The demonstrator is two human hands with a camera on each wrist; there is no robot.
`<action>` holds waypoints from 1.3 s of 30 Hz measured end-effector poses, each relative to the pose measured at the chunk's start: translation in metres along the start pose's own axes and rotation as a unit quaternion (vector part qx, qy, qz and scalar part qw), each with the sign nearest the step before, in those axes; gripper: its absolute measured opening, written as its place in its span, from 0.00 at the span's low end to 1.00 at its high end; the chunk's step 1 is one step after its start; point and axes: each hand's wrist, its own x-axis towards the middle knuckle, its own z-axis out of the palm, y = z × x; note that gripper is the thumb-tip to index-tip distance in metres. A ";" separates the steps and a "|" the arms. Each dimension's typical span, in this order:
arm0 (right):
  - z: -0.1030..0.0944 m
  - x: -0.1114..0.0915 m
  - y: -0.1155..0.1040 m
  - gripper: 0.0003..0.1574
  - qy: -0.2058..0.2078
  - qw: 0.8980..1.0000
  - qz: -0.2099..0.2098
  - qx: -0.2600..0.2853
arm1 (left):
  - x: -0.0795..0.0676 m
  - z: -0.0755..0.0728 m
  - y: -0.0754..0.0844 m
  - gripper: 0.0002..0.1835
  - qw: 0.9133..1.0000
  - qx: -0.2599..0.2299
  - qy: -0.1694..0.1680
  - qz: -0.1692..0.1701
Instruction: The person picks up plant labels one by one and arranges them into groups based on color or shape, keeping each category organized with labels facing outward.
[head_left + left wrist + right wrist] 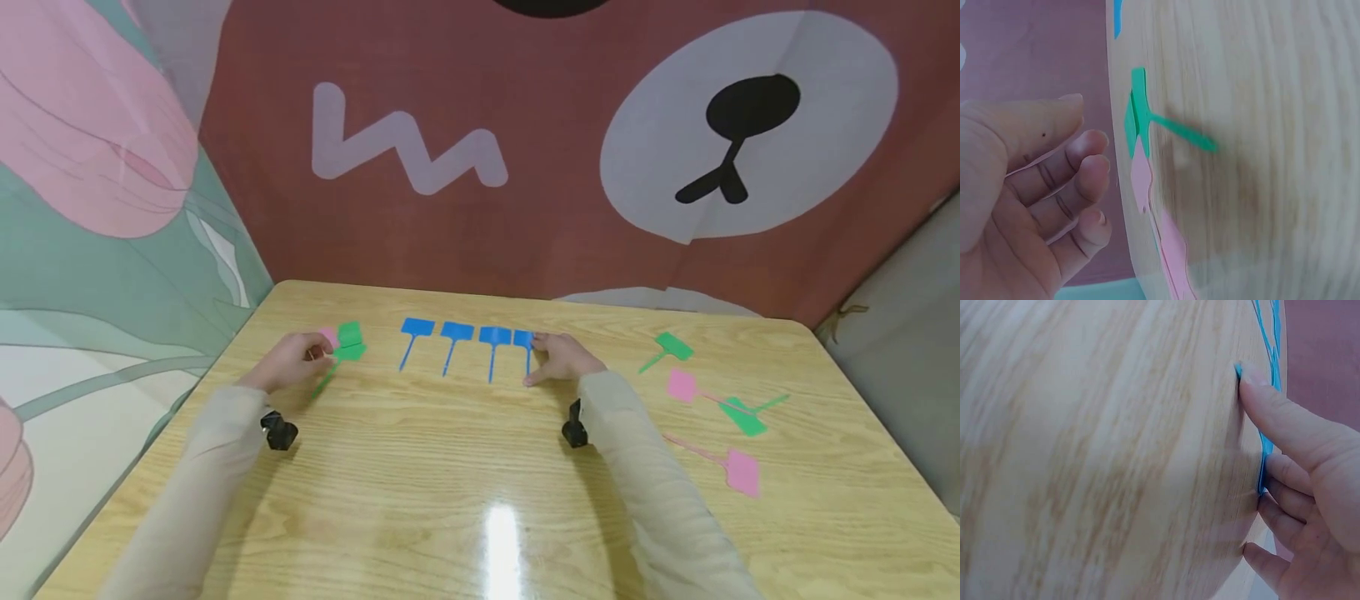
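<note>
Rightmost blue flag-shaped tag (pixel 522 338) lies flat, just left of the right hand (pixel 564 357), long axis front to back; thumb at stem tip, fingers extended by its head; left hand (pixel 294 360) relaxed, empty, beside green tags (pixel 349 333); neighbouring blue tag (pixel 495 336) crowds the left side.

Left sleeve (pixel 202 479): long, plain cream-beige cloth, loose, with soft creases, ending at the wrist
Right sleeve (pixel 660 492): same cream-beige, wrinkled along the forearm, reaching the wrist
Left wrist unit (pixel 281 432): small, black, blocky, set on the inner side of the cuff; fine detail too small to tell
Right wrist unit (pixel 574 427): also black and compact, on the inner side, its outline angular
Left grip (pixel 288 362): bare hand, short nails
Right grip (pixel 564 357): bare hand, uncovered up to the cuff
</note>
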 end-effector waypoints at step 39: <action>-0.002 -0.001 -0.003 0.53 -0.004 1.000 -0.001 0.002 | -0.018 -0.027 -0.044 0.27 0.971 0.098 -0.043 -0.213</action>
